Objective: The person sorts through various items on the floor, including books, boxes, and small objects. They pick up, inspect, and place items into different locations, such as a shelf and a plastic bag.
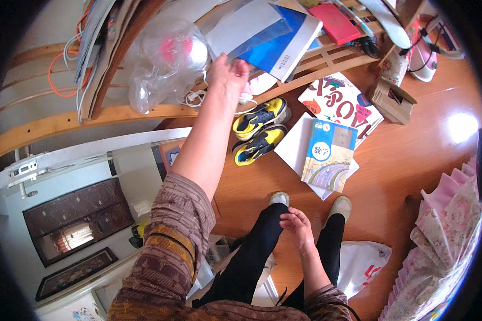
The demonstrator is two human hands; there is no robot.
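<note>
My left hand (228,76) reaches over a wooden slatted shelf (325,64), fingers loosely bent and nothing seen in them. Just right of it lies a blue and white book or folder (283,42), partly under a clear plastic sleeve (251,30); whether the fingertips touch it I cannot tell. To its left rests a clear plastic bag (150,66) around a pink and white object (180,50). A white cable (195,97) lies beside my wrist. Low down, my right hand (297,226) hangs empty near my knee, its fingers slightly curled.
Yellow and black sneakers (261,132) stand on the wood floor. Beside them a textbook (329,154) lies on white papers (293,138) and a printed board (341,104). A small cardboard box (393,100), a white plastic bag (363,265) and floral fabric (438,236) are rightward.
</note>
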